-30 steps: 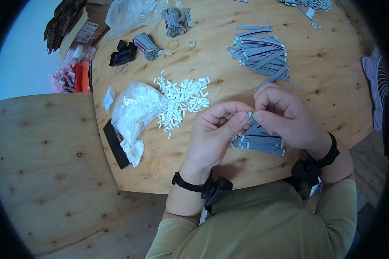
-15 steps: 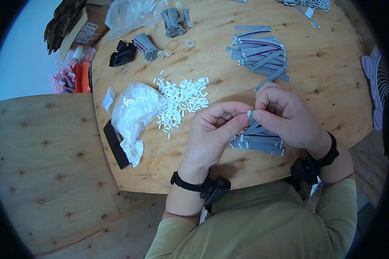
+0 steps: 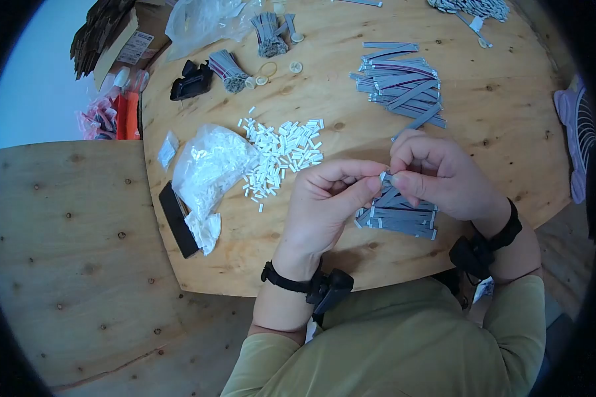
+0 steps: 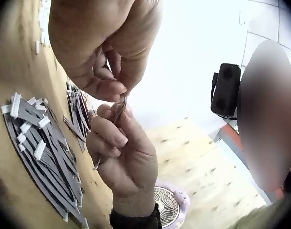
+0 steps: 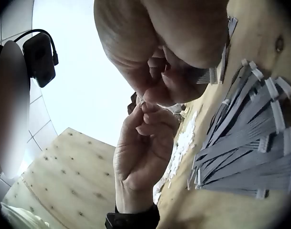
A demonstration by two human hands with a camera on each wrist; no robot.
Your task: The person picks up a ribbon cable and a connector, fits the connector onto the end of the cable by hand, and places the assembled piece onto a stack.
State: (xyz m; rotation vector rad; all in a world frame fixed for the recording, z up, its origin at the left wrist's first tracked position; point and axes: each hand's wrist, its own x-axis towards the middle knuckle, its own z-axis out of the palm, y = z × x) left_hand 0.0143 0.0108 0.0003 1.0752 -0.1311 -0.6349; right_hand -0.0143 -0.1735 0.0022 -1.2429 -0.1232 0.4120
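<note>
The left hand [image 3: 328,208] and right hand [image 3: 444,175] meet fingertip to fingertip above a pile of grey ribbon cables [image 3: 400,218] with white ends. Between thumb and index finger the left hand pinches a small white end piece [image 3: 383,176]. The right hand pinches a grey cable at that same spot; in the right wrist view part of a ribbon cable [image 5: 205,75] shows beside its curled fingers. How the piece and cable join is hidden by the fingertips. Left of the hands lie loose small white connectors [image 3: 285,145].
A clear bag of white pieces [image 3: 212,162] lies on the wooden table [image 3: 245,264], a dark flat object [image 3: 177,218] beside it. Another cable pile [image 3: 400,83] is farther back. Bundled cables [image 3: 228,71], a black object [image 3: 191,81] and a cardboard box [image 3: 146,36] stand at back left.
The right hand's fingers have shifted slightly at the pinched spot, and its wrist has turned a little. The left hand stays almost in place. The head view has shifted slightly.
</note>
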